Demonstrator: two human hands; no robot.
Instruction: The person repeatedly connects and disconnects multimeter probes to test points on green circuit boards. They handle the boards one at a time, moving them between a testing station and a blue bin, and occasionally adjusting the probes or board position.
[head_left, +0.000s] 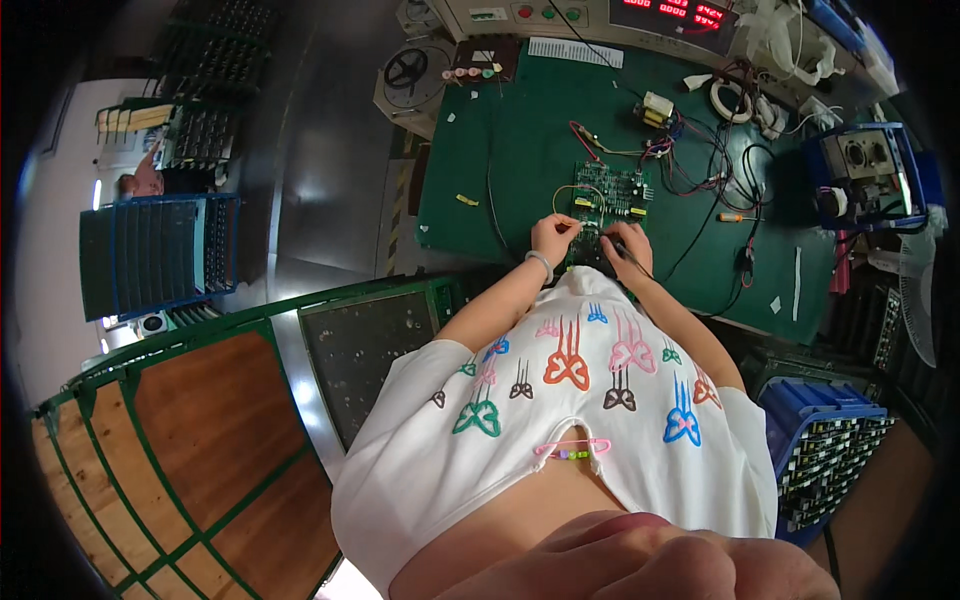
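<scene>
A green mat (520,150) covers the bench, and one green circuit board (608,195) lies on it just ahead of the person's chest, near the mat's near edge. Both hands are held over the board's near end. The left hand (553,238) is closed, its fingertips pinched on what appears to be a yellow wire (578,188) looping off the board; the right hand (628,243) is curled round a thin dark probe (622,249), its tip set close to the left fingertips. It is judged that contact work at the board edge is in hand: the board is best kept flat, the wire held taut and clear of neighbouring parts, and the probe brought down steadily onto a single point. Counted: one board under the hands, one wristband on the left wrist, one orange-handled screwdriver (731,216) well to the right, one tape roll (730,100) at the far right, and one blue crate (822,450) of stacked boards by the right elbow. The tangle of red and black leads (700,160) cannot be counted.
</scene>
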